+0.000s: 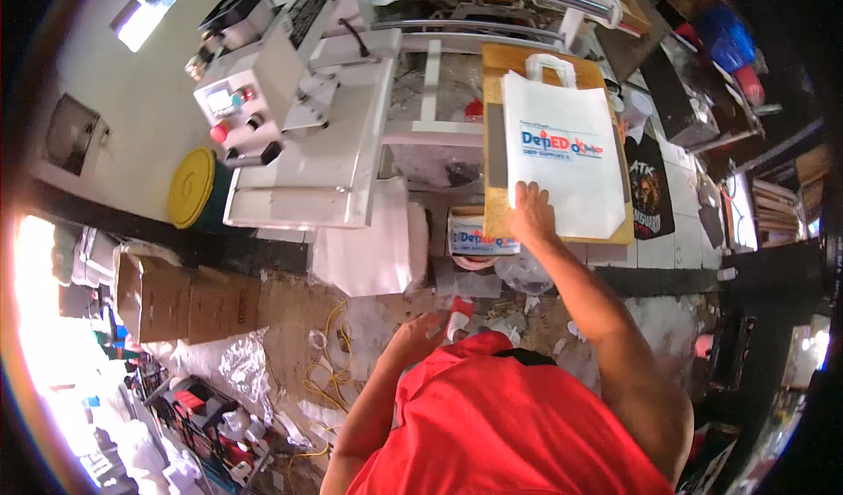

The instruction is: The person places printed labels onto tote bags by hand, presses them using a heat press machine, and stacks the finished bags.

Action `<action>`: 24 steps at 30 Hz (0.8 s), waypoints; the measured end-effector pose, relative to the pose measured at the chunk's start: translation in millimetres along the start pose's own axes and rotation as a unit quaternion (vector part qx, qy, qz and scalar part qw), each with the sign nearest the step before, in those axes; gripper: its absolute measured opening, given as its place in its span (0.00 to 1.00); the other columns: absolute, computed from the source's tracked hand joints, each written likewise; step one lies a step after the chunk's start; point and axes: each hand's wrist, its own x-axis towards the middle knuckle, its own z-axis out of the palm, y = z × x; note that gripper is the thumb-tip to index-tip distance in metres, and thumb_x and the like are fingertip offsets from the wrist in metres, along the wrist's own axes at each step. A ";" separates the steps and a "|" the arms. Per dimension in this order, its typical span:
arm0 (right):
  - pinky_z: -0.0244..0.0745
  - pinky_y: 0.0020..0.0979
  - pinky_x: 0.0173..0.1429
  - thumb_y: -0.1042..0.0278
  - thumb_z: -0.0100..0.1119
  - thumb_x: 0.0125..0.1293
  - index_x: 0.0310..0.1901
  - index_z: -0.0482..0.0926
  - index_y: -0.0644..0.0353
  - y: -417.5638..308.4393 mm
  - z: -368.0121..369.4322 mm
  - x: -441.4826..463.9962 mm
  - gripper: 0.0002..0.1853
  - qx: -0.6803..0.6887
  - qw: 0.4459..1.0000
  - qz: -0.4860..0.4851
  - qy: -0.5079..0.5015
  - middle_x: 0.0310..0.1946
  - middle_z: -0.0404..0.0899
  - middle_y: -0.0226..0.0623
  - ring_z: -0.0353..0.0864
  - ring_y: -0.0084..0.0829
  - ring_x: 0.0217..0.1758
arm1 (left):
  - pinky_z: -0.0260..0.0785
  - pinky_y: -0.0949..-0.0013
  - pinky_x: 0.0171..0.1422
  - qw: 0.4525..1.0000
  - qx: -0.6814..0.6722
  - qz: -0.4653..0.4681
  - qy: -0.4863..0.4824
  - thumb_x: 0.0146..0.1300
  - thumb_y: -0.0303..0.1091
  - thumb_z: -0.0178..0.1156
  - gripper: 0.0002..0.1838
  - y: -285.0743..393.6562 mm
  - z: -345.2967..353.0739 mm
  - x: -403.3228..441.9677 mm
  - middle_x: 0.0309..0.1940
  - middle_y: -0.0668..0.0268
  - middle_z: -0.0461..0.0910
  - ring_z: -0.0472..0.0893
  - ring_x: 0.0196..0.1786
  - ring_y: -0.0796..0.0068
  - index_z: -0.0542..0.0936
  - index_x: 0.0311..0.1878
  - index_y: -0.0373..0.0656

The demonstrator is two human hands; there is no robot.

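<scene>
A white bag (562, 183) with a white handle loop (551, 69) and blue and red print lies flat on a yellowish wooden board (496, 218). My right hand (531, 212) rests on the bag's lower left corner, fingers apart and stretched over its surface. In front of my red shirt, my left hand (417, 337) hovers low with its fingers loosely extended and nothing visible in them. Just beyond its fingertips is a small red and white item (458, 317) whose kind I cannot make out.
Left of the board stands a white machine with a flat bed (307, 174) and a control box (235, 100). Below are a box holding printed bags (483, 234) and a white sheet (373, 249). Cardboard boxes (167, 302), a yellow cord (329, 381) and scraps occupy the floor.
</scene>
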 end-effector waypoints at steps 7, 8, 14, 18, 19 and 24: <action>0.82 0.44 0.42 0.61 0.64 0.61 0.45 0.75 0.61 15.6 14.3 -16.0 0.16 -0.017 0.996 -0.076 0.054 0.45 0.74 0.45 0.76 0.48 0.49 | 0.78 0.59 0.53 0.991 -0.004 -0.112 0.074 0.62 0.45 0.68 0.24 -71.2 31.9 -129.3 0.52 0.53 0.83 0.86 0.49 0.56 0.79 0.56 0.41; 0.81 0.45 0.46 0.62 0.64 0.61 0.46 0.76 0.62 16.2 15.1 -17.3 0.16 0.002 0.996 -0.070 0.050 0.45 0.75 0.47 0.76 0.50 0.49 | 0.77 0.58 0.54 0.985 -0.037 -0.138 0.100 0.61 0.46 0.68 0.24 -81.0 42.2 -147.6 0.52 0.53 0.83 0.86 0.49 0.55 0.80 0.55 0.41; 0.75 0.48 0.51 0.59 0.63 0.64 0.33 0.83 0.64 -17.3 0.6 -29.7 0.14 0.127 0.979 -0.046 0.151 0.34 0.81 0.46 0.80 0.50 0.43 | 0.77 0.58 0.55 0.958 -0.063 -0.237 0.147 0.60 0.48 0.67 0.23 -143.8 118.5 -245.8 0.49 0.52 0.85 0.86 0.50 0.54 0.82 0.53 0.42; 0.74 0.45 0.41 0.61 0.66 0.63 0.30 0.77 0.61 -92.1 33.8 -73.9 0.12 0.314 0.940 -0.081 0.108 0.31 0.80 0.43 0.80 0.48 0.36 | 0.76 0.58 0.57 0.934 -0.087 -0.295 0.180 0.61 0.47 0.66 0.22 -169.7 164.4 -298.8 0.47 0.52 0.85 0.85 0.52 0.53 0.83 0.52 0.42; 0.74 0.44 0.40 0.62 0.67 0.63 0.30 0.77 0.60 -103.9 66.3 -83.1 0.12 0.341 0.931 -0.109 0.066 0.30 0.80 0.43 0.80 0.48 0.35 | 0.76 0.58 0.57 0.927 -0.098 -0.312 0.185 0.61 0.46 0.65 0.21 -172.2 172.5 -306.5 0.46 0.52 0.86 0.84 0.52 0.54 0.83 0.51 0.42; 0.79 0.40 0.45 0.49 0.75 0.53 0.35 0.82 0.59 -175.7 224.0 -85.9 0.20 0.358 0.914 0.081 -0.172 0.32 0.86 0.42 0.86 0.42 0.38 | 0.77 0.57 0.51 0.863 -0.158 -0.426 0.221 0.65 0.45 0.58 0.17 -169.2 212.4 -348.0 0.40 0.52 0.86 0.86 0.45 0.52 0.85 0.44 0.41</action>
